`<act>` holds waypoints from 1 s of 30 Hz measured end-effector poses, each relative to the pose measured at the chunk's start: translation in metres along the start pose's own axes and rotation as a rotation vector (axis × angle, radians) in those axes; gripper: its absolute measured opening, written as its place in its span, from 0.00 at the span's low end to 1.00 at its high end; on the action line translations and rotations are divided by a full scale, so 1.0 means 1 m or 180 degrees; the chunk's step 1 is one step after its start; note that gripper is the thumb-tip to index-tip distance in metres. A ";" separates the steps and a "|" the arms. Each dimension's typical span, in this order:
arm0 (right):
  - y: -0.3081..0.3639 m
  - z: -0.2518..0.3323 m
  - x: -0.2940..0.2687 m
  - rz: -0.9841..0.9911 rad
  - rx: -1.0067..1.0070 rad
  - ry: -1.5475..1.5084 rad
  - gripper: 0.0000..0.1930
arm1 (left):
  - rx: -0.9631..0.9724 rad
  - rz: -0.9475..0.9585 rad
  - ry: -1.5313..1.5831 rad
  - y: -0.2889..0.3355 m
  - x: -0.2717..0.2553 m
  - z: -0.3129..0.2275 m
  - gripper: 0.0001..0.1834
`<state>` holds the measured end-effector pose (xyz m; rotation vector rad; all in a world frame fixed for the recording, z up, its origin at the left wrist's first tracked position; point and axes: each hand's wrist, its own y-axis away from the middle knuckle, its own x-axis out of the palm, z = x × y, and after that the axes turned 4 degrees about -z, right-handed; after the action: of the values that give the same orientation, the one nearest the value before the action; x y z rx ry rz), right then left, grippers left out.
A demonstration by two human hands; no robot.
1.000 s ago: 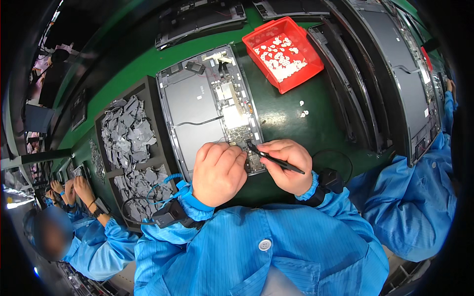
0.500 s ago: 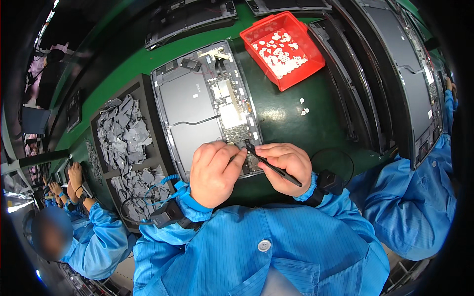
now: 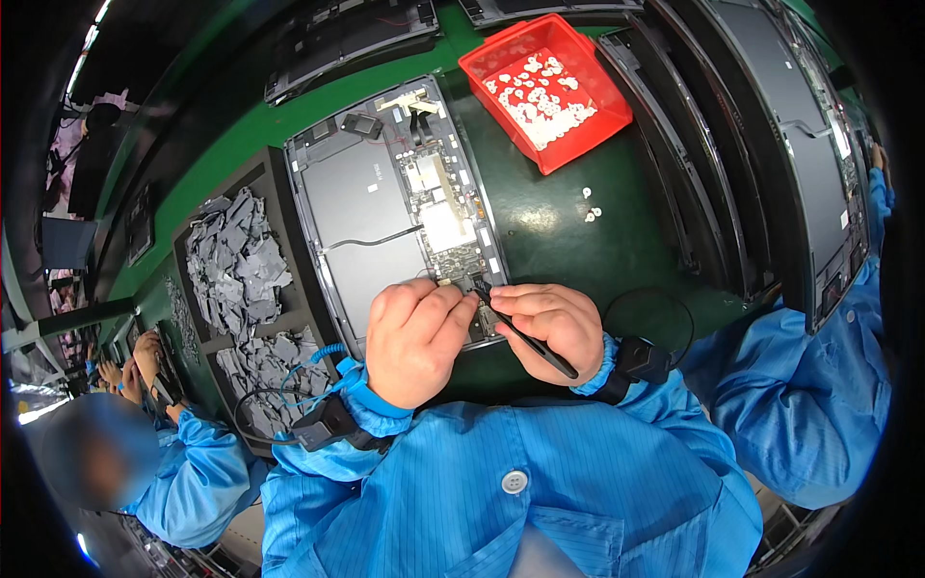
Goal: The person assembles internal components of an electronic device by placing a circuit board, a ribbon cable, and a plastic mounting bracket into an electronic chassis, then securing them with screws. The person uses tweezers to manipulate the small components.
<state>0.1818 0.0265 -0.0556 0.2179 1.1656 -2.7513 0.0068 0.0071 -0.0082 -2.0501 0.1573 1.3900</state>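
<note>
An opened grey laptop chassis (image 3: 371, 207) lies on the green bench, its circuit board and flat battery cells exposed. My left hand (image 3: 412, 339) rests on the chassis's near edge, its fingertips pinched down on the board. My right hand (image 3: 547, 326) holds a black pen-shaped tool (image 3: 525, 332) whose tip touches the board right beside my left fingertips. What lies under the fingertips is hidden. Both wrists wear black bands over blue sleeves.
A red bin (image 3: 545, 87) of small white parts stands at the back right, with a few loose white parts (image 3: 590, 204) on the bench. A dark tray (image 3: 241, 318) of grey pads sits at the left. Dark panels (image 3: 771, 164) line the right. Blue-coated people work at both sides.
Both hands stay on the chassis's near edge; the tool tip has shifted slightly toward my left fingertips. The view has tilted a little.
</note>
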 end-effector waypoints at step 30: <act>0.011 0.000 -0.001 -0.0211 0.0551 -0.0312 0.15 | -0.0038 0.0274 0.0004 0.000 -0.001 0.000 0.19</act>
<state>0.1851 0.0194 -0.0633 0.0629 0.9282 -2.8859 0.0057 0.0068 -0.0073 -2.0758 0.2407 1.4447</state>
